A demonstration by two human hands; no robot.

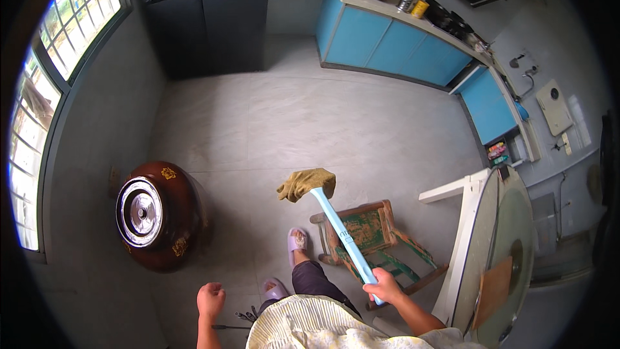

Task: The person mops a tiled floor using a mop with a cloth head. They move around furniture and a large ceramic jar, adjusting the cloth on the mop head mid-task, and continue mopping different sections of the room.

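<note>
My right hand (384, 286) grips the lower end of a light-blue plastic long-handled tool (345, 237). A brown cloth (308, 183) covers the tool's far end, so what lies under it is hidden. The cloth appears above the grey floor (310, 121); whether it touches I cannot tell. Beneath the handle, a worn wooden chair (365, 228) with flaking green paint seems to lie tipped over. My left hand (211, 299) hangs at my side, fingers curled, with nothing visible in it.
A large brown glazed jar (181, 218) with a lid (141, 212) stands at left. To the right is a glass-topped table (508, 252) with white legs (455, 291). Blue kitchen cabinets (397, 48) line the far right wall; a dark cabinet or refrigerator (208, 24) stands at the back.
</note>
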